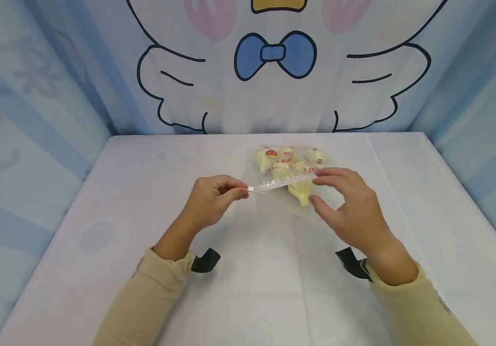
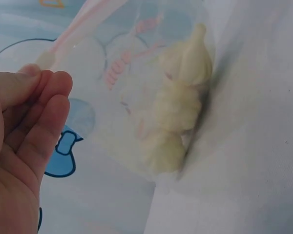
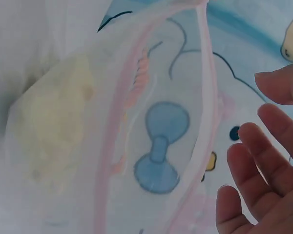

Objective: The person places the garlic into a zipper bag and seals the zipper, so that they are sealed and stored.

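Note:
A translucent zip bag [image 1: 279, 182] with red prints stands on the table, several pale yellow garlic bulbs [image 1: 301, 191] inside it. My left hand [image 1: 213, 201] pinches the left end of its zip strip, at a small white slider [image 1: 251, 189]. In the left wrist view, the bulbs [image 2: 176, 107] show blurred through the plastic. On the other side, my right hand [image 1: 356, 214] has its fingers apart by the right end of the bag's mouth. The right wrist view has the pink-edged mouth [image 3: 207, 92] gaping, with the right hand's fingers [image 3: 251, 146] beside it, holding nothing.
White cloth covers the table [image 1: 248, 298]. A blue and white curtain [image 1: 273, 101] with a cartoon bow tie hangs behind it, and more curtain [image 1: 27, 158] runs along the left side. Black straps [image 1: 206, 261] stick out at both wrists.

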Available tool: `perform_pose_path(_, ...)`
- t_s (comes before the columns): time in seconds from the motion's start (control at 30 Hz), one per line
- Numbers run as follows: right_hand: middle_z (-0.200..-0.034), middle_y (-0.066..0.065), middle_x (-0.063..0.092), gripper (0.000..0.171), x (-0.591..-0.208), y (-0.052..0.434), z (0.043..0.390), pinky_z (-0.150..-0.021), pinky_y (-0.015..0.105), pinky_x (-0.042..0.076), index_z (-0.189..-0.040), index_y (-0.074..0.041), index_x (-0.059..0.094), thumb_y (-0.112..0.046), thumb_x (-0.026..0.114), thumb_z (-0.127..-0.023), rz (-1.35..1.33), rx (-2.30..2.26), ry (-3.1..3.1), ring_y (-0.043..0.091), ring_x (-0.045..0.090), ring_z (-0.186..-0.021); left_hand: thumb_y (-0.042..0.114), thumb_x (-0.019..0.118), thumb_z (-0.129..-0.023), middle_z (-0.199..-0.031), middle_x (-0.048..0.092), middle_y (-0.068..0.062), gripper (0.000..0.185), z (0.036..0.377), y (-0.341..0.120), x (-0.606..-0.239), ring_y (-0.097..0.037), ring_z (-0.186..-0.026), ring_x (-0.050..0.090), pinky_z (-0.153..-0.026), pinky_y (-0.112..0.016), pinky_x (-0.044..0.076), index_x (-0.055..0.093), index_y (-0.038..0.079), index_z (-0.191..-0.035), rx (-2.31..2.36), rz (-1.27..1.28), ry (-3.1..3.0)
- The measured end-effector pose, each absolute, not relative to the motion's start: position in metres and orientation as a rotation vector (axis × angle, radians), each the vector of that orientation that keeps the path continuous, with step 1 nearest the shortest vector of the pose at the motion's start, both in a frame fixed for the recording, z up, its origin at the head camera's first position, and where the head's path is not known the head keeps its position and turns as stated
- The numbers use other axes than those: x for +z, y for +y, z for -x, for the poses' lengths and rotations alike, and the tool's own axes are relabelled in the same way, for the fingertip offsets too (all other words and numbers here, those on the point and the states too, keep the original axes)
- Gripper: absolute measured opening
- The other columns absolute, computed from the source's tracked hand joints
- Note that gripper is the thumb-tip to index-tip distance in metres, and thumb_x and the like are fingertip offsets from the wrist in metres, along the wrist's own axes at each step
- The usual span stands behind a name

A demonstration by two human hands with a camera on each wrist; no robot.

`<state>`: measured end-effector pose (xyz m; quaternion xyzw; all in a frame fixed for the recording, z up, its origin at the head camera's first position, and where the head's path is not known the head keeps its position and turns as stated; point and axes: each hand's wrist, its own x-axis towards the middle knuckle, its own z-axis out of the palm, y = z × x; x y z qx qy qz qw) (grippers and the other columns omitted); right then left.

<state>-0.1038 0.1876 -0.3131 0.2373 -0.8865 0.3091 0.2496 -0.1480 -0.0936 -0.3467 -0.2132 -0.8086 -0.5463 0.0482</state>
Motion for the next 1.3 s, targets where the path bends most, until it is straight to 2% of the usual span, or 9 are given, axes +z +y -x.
perform_pose_path(0.07, -0.116, 0.016, 0.069, 0.035, -0.313, 0.174, 0.106, -0.095, 0.045, 0.048, -0.109, 0.004, 0.072, 0.000, 0.083, -0.076, -0.748, 0.823, -2.350, 0.033, 0.060, -0.112, -0.002, 0.071, -0.091, -0.087, 0.075, -0.010, 0.005, 0.147, -0.093, -0.347, -0.019, -0.080, 0.073, -0.067, -0.026, 0.057, 0.075, -0.004, -0.093, -1.641, 0.673, -2.447)
perform_pose_path(0.2, -0.111, 0.014, 0.071, 0.039, -0.318, 0.151, 0.112, -0.093, 0.051, 0.046, -0.110, 0.003, 0.073, -0.006, 0.087, -0.075, -0.870, 0.779, -2.295, 0.033, 0.062, -0.106, -0.001, 0.071, -0.091, -0.087, 0.074, -0.010, 0.005, 0.145, -0.090, -0.348, -0.018, -0.078, 0.072, -0.067, -0.026, 0.057, 0.074, -0.004, -0.093, -1.588, 0.716, -2.421)
perform_pose_path(0.3, -0.107, 0.012, 0.072, 0.037, -0.323, 0.138, 0.118, -0.090, 0.054, 0.043, -0.107, 0.001, 0.075, -0.011, 0.088, -0.074, -0.896, 0.713, -2.267, 0.032, 0.063, -0.102, -0.002, 0.071, -0.090, -0.085, 0.074, -0.009, 0.003, 0.145, -0.089, -0.350, -0.017, -0.074, 0.070, -0.067, -0.026, 0.057, 0.074, -0.004, -0.090, -1.550, 0.752, -2.393)
perform_pose_path(0.43, -0.103, 0.010, 0.073, 0.034, -0.327, 0.125, 0.122, -0.083, 0.060, 0.032, -0.104, -0.004, 0.077, -0.017, 0.089, -0.075, -0.862, 0.558, -2.245, 0.033, 0.059, -0.097, -0.004, 0.071, -0.087, -0.081, 0.073, -0.008, 0.002, 0.145, -0.087, -0.353, -0.017, -0.071, 0.067, -0.067, -0.028, 0.058, 0.073, -0.004, -0.086, -1.526, 0.805, -2.340)
perform_pose_path(0.57, -0.099, 0.006, 0.074, 0.024, -0.329, 0.117, 0.124, -0.078, 0.062, 0.027, -0.097, -0.008, 0.079, -0.018, 0.088, -0.077, -0.860, 0.498, -2.235, 0.033, 0.054, -0.095, -0.006, 0.071, -0.085, -0.080, 0.072, -0.009, 0.004, 0.145, -0.084, -0.354, -0.019, -0.072, 0.068, -0.068, -0.030, 0.058, 0.073, -0.002, -0.084, -1.513, 0.854, -2.305)
perform_pose_path(0.8, -0.090, 0.003, 0.074, 0.007, -0.333, 0.112, 0.129, -0.080, 0.063, 0.028, -0.085, -0.008, 0.077, -0.008, 0.082, -0.081, -0.887, 0.484, -2.191, 0.031, 0.055, -0.091, -0.001, 0.071, -0.087, -0.080, 0.072, -0.007, 0.004, 0.145, -0.082, -0.354, -0.016, -0.072, 0.066, -0.069, -0.029, 0.058, 0.073, -0.003, -0.085, -1.491, 0.857, -2.321)
perform_pose_path(1.0, -0.088, 0.004, 0.074, 0.006, -0.336, 0.120, 0.132, -0.081, 0.054, 0.037, -0.085, -0.008, 0.076, -0.009, 0.081, -0.082, -0.920, 0.430, -2.166, 0.029, 0.060, -0.088, -0.002, 0.071, -0.087, -0.079, 0.072, -0.006, 0.004, 0.148, -0.081, -0.355, -0.016, -0.072, 0.067, -0.069, -0.028, 0.058, 0.074, -0.003, -0.084, -1.487, 0.884, -2.304)
perform_pose_path(1.13, -0.087, 0.007, 0.073, 0.006, -0.339, 0.125, 0.134, -0.074, 0.044, 0.045, -0.086, -0.005, 0.075, -0.008, 0.079, -0.082, -0.956, 0.430, -2.147, 0.027, 0.066, -0.084, -0.001, 0.071, -0.087, -0.079, 0.073, -0.006, 0.004, 0.148, -0.083, -0.355, -0.016, -0.072, 0.067, -0.069, -0.029, 0.058, 0.073, -0.003, -0.085, -1.487, 0.873, -2.318)
perform_pose_path(1.3, -0.086, 0.008, 0.072, 0.009, -0.343, 0.129, 0.133, -0.068, 0.042, 0.048, -0.087, -0.003, 0.075, -0.006, 0.080, -0.080, -0.966, 0.468, -2.141, 0.027, 0.068, -0.083, -0.001, 0.072, -0.088, -0.079, 0.073, -0.007, 0.003, 0.146, -0.085, -0.356, -0.017, -0.073, 0.068, -0.069, -0.030, 0.058, 0.073, -0.003, -0.085, -1.494, 0.849, -2.337)
